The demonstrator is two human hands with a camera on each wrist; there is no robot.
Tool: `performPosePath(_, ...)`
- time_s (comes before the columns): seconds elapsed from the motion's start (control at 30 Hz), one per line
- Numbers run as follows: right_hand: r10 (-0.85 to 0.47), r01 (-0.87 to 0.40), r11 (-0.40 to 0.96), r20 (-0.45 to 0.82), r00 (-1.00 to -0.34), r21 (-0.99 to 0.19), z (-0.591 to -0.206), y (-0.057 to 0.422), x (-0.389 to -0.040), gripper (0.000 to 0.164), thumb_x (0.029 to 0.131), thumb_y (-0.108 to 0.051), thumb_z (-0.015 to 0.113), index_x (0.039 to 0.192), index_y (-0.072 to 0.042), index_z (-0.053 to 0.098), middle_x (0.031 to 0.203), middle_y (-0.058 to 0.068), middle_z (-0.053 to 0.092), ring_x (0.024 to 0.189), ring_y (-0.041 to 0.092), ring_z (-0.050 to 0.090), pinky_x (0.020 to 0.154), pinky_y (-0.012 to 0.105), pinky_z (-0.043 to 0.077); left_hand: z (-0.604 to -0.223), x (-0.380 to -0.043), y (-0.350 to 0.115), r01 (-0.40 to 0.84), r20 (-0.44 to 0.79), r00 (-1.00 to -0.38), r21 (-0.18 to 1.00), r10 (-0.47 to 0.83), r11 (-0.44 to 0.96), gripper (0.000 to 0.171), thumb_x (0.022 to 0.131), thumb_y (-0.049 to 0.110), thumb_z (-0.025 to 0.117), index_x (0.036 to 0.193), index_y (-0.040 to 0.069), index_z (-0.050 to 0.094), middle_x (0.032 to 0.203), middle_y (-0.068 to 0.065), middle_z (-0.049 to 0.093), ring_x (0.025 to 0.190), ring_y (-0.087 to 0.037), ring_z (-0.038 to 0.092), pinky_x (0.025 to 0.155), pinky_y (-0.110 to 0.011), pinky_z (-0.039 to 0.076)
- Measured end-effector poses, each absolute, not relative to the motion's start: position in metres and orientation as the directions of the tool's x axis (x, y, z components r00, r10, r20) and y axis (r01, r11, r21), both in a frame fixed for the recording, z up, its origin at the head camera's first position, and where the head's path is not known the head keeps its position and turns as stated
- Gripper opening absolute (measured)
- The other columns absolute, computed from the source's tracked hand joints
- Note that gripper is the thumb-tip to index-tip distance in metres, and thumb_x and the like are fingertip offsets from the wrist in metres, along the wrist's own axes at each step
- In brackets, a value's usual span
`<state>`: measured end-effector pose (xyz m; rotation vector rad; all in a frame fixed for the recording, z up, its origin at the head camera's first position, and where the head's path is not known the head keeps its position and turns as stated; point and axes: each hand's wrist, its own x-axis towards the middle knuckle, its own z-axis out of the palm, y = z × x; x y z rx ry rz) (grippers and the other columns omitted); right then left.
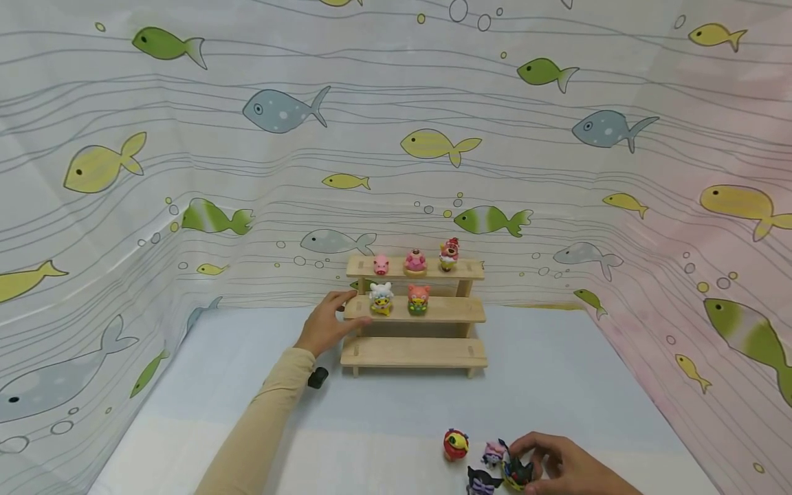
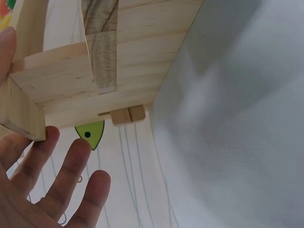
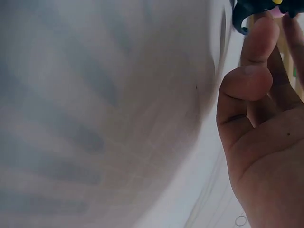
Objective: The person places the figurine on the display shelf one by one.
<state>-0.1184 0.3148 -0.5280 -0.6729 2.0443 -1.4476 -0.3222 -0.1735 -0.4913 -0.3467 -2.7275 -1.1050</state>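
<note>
My left hand (image 1: 326,324) holds the left end of a three-tier wooden display stand (image 1: 414,352) at its middle step. In the left wrist view the thumb lies by the edge of the wood, with the other fingers spread below and beside it. At the front right, my right hand (image 1: 566,466) pinches a dark figurine (image 1: 518,473); in the right wrist view the dark toy (image 3: 259,8) shows only partly, at the fingertips. Close by it are a pink-and-grey figurine (image 1: 493,452), a black figurine with a purple bow (image 1: 482,481) and a round red-and-yellow figurine (image 1: 456,445).
On the top step stand a pink pig (image 1: 381,265), a pink figurine (image 1: 415,262) and a red-hatted bear (image 1: 449,255). The middle step bears a white-hooded figurine (image 1: 381,300) and a pink-hooded one (image 1: 418,300). A small black object (image 1: 318,377) lies by the left sleeve. Fish-printed cloth (image 1: 383,89) surrounds the white table.
</note>
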Motion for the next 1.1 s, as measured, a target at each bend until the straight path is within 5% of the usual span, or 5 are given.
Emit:
performPosePath(0.33, -0.718, -0.244, 0.24, -0.003, -0.696, -0.94, -0.5322, 0.3172, -0.1179, 0.034, 0.097, 0.0, 0.066, 0.129, -0.01, 0.062, 0.085, 0.011, 0.063, 0.063, -0.004, 0.044, 0.049, 0.019, 0.04, -0.4916, -0.3229, -0.1735, 0.286, 0.258, -0.955, 0.662, 0.148, 0.693, 0.089, 0.076, 0.071, 0.077, 0.148, 0.023, 0.054, 0.143, -0.002, 0.053, 0.117, -0.026, 0.058, 0.092, -0.049, 0.052)
performPosePath(0.7, -0.685, -0.262, 0.272, 0.005, -0.728, -0.926, -0.5305, 0.3181, -0.1158, 0.033, 0.095, -0.002, 0.069, 0.126, -0.012, 0.066, 0.097, -0.002, 0.066, 0.071, 0.016, 0.056, 0.049, 0.027, 0.04, -0.4926, -0.3221, -0.174, 0.278, 0.252, -0.957, 0.67, 0.141, 0.689, 0.09, 0.075, 0.071, 0.076, 0.148, 0.024, 0.054, 0.143, -0.002, 0.053, 0.118, -0.027, 0.058, 0.092, -0.049, 0.052)
performPosePath(0.97, -0.692, -0.294, 0.202, 0.076, -0.718, -0.934, -0.529, 0.3194, -0.1145, 0.036, 0.096, 0.006, 0.064, 0.129, -0.009, 0.065, 0.092, 0.004, 0.063, 0.068, 0.011, 0.052, 0.046, 0.037, 0.037, -0.4929, -0.322, -0.1732, 0.287, 0.265, -0.954, 0.668, 0.141, 0.686, 0.089, 0.075, 0.071, 0.076, 0.147, 0.023, 0.055, 0.143, -0.001, 0.053, 0.118, -0.026, 0.058, 0.092, -0.048, 0.052)
performPosePath(1.1, -0.666, -0.273, 0.238, 0.047, -0.744, -0.932, -0.5257, 0.3218, -0.114, 0.034, 0.097, 0.002, 0.065, 0.128, -0.009, 0.065, 0.091, 0.003, 0.063, 0.068, 0.012, 0.053, 0.047, 0.033, 0.038, -0.4921, -0.3214, -0.1728, 0.287, 0.264, -0.954, 0.667, 0.142, 0.688, 0.089, 0.075, 0.071, 0.076, 0.147, 0.023, 0.054, 0.143, -0.001, 0.052, 0.118, -0.026, 0.058, 0.092, -0.049, 0.052)
